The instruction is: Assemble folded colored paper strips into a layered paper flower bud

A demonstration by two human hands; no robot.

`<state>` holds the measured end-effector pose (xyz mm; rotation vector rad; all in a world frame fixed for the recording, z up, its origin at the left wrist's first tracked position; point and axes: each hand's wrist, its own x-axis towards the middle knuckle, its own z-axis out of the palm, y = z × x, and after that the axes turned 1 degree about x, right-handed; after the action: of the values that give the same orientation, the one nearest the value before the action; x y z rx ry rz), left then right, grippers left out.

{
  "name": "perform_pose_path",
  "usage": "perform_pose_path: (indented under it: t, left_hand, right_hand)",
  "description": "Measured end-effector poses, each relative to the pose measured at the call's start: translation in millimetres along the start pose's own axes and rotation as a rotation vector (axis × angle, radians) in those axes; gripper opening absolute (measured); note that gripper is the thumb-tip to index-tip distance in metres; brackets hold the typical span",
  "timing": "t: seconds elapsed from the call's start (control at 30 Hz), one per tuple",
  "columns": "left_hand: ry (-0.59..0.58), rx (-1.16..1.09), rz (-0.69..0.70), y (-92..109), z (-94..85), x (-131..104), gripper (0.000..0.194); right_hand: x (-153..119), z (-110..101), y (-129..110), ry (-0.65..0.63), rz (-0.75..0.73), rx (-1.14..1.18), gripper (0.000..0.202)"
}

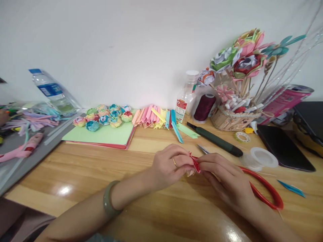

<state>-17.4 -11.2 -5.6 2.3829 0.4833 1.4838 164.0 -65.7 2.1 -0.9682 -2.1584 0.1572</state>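
Note:
Between my two hands is a small piece of folded red paper [195, 163], with a pale yellowish bit showing beneath it. My left hand [170, 164], with a ring on one finger, pinches it from the left. My right hand [225, 176] grips its right edge with the fingertips closed. Partly under my right hand lie red-handled scissors [275, 198], their blade tip showing behind the fingers. Beyond my hands stands a row of folded paper strips [151, 117] in pink, yellow and blue. Several small paper flowers [104, 119] sit on green paper [96, 137].
At the back are a clear bottle [185, 97], a dark thread spool [204, 107] and a basket [224, 119] of paper flowers. A green-handled cutter [219, 141], a clear spool [261, 158] and a phone [285, 148] lie at right. A water bottle [50, 90] leans at left.

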Motion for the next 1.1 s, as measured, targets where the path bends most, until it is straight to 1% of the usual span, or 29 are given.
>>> perform_pose_path:
  t: [0.13, 0.27, 0.3, 0.33, 0.4, 0.43, 0.5, 0.57, 0.63, 0.7, 0.73, 0.8, 0.9, 1.0, 1.1]
  left_hand:
    - [-0.035, -0.018, -0.015, -1.1, -1.0, 0.0, 0.004]
    - [-0.083, 0.012, 0.097, -4.5, -2.1, 2.0, 0.012]
    - [-0.109, -0.012, 0.105, -5.1, -2.6, 2.9, 0.010]
    - [-0.139, -0.054, 0.083, -5.4, -3.3, 3.9, 0.007]
    - [-0.211, -0.181, -0.029, -5.0, -4.6, 6.1, 0.010]
    - [-0.253, -0.255, -0.110, -4.5, -5.2, 7.1, 0.013]
    - [-0.320, -0.394, -0.308, -3.2, -5.8, 8.8, 0.015]
    - [-0.363, -0.520, -0.493, -2.3, -5.4, 9.8, 0.015]
    - [-0.372, -0.636, -0.672, -2.2, -4.1, 10.3, 0.017]
    - [-0.362, -0.737, -0.848, -2.6, -2.5, 10.5, 0.021]
    - [-0.356, -0.776, -0.931, -2.9, -1.9, 10.7, 0.023]
    - [-0.356, -0.826, -1.069, -3.4, -1.7, 11.4, 0.025]
    - [-0.373, -0.865, -1.170, -3.6, -3.5, 13.1, 0.024]
    - [-0.373, -0.883, -1.185, -3.2, -5.6, 14.6, 0.021]
    - [-0.380, -0.894, -1.170, -2.9, -6.4, 15.2, 0.016]
  right_hand:
    - [-0.4, 0.8, 0.9, -0.005, 0.007, -0.005, 0.024]
    - [1.3, -0.9, -0.4, -0.018, 0.001, 0.034, 0.024]
    - [2.2, -1.7, -1.6, -0.021, 0.009, 0.063, 0.023]
    - [3.2, -2.6, -2.9, -0.027, 0.030, 0.106, 0.021]
    - [5.1, -3.7, -5.7, -0.051, 0.120, 0.226, 0.015]
    - [5.9, -3.8, -6.9, -0.069, 0.188, 0.293, 0.011]
    - [6.5, -2.8, -8.1, -0.097, 0.346, 0.418, 0.007]
    - [6.3, -0.3, -7.7, -0.093, 0.491, 0.508, 0.011]
    - [6.0, 2.7, -6.0, -0.058, 0.578, 0.547, 0.015]
    - [6.5, 4.8, -4.3, -0.027, 0.619, 0.562, 0.019]
    - [7.1, 5.2, -3.7, -0.030, 0.642, 0.582, 0.020]
    - [9.1, 4.3, -3.5, -0.075, 0.719, 0.660, 0.023]
    - [12.8, 0.1, -4.8, -0.158, 0.842, 0.788, 0.026]
    - [15.4, -3.8, -6.3, -0.184, 0.896, 0.827, 0.027]
    - [15.0, -3.7, -5.6, -0.187, 0.903, 0.843, 0.026]
